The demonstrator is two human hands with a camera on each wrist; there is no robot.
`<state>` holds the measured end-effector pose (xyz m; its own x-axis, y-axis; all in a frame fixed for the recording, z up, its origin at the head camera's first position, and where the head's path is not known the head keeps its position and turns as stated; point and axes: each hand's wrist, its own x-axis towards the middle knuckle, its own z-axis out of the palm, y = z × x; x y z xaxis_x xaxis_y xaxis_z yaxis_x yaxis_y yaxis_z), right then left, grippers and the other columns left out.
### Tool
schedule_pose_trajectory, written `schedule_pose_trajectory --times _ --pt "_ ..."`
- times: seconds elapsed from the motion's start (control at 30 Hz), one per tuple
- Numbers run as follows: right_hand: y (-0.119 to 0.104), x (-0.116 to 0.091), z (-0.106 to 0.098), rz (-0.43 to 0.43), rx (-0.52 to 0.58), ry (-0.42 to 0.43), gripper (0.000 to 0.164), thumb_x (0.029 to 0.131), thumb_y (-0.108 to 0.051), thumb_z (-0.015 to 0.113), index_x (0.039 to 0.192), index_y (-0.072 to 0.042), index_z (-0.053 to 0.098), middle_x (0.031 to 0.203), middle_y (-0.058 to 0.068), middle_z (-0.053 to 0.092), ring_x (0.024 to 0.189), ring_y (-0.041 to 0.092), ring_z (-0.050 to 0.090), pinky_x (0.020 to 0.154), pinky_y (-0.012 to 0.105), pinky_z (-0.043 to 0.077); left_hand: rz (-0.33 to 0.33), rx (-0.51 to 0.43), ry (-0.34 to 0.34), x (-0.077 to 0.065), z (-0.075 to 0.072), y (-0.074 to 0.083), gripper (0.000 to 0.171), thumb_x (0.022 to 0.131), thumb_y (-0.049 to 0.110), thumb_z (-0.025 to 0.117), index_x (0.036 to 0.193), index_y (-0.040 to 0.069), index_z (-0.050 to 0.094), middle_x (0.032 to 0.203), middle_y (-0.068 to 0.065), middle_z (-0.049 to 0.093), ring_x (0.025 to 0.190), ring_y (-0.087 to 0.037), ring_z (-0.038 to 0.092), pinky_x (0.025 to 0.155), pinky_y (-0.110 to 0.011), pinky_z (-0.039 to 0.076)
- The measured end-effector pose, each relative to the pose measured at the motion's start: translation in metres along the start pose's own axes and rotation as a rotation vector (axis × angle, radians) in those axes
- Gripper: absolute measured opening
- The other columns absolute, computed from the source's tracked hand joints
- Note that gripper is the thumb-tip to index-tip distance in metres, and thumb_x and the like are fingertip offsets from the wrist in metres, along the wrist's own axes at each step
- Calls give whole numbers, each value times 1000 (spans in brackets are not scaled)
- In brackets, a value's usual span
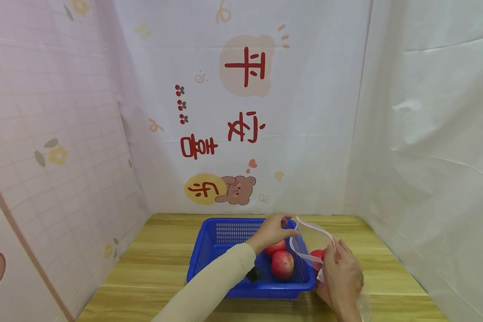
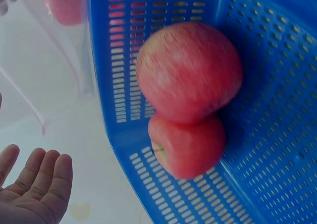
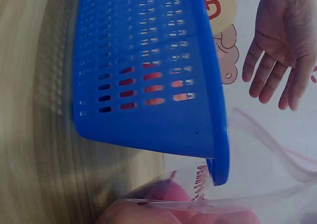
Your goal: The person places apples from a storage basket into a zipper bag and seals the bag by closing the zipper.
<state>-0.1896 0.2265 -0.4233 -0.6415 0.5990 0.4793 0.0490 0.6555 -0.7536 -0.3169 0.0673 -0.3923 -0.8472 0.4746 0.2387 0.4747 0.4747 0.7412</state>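
A clear plastic bag (image 1: pixel 315 235) with a pink-edged mouth stands beside the basket's right end, its mouth spread apart. Red apples (image 3: pixel 171 192) lie inside it. My right hand (image 1: pixel 343 273) grips the bag's near right edge between thumb and fingers. Over the basket's right rim, my left hand (image 1: pixel 273 230) hovers by the mouth; in the right wrist view its fingers are extended, holding nothing and apart from the bag. Two more apples, one larger (image 2: pixel 190 73) and one smaller (image 2: pixel 188 147), touch each other in the blue basket (image 1: pixel 215 223).
The slatted basket rests on a wood-grain table (image 1: pixel 153 250). White printed cloth (image 1: pixel 306 112) hangs behind and at both sides. Under the left sleeve (image 1: pixel 213 284) is a dark object (image 1: pixel 253 274) whose kind I cannot tell.
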Motion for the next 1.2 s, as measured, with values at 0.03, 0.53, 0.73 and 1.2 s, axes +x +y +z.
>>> schedule_pose_trajectory --times 0.03,0.53,0.73,1.2 --pt "0 -1 0 -4 -4 1 41 100 -35 51 125 -8 69 132 15 61 117 47 56 85 64 44 2 -1 8 0 -2 -1 53 86 27 78 132 8 61 116 -10 66 109 -25 61 91 -34 51" --pt "5 -1 2 -41 -2 25 38 98 -31 55 127 -10 68 131 15 62 115 48 57 85 62 43 -71 -88 24 -4 -29 -26 54 89 29 75 136 9 58 124 -13 62 119 -34 57 96 -47 49" --pt "7 -1 2 -43 2 36 37 99 -31 54 126 -11 69 130 15 63 114 48 58 84 63 43 -91 -83 8 -5 -31 -38 57 87 27 77 136 8 57 126 -14 62 120 -34 56 97 -48 48" --pt "7 -1 4 -43 27 34 35 99 -27 55 125 -10 69 131 16 62 116 46 58 88 64 43 -127 -61 -140 -10 -22 -61 58 85 29 79 136 11 58 130 -18 59 120 -33 55 98 -49 47"
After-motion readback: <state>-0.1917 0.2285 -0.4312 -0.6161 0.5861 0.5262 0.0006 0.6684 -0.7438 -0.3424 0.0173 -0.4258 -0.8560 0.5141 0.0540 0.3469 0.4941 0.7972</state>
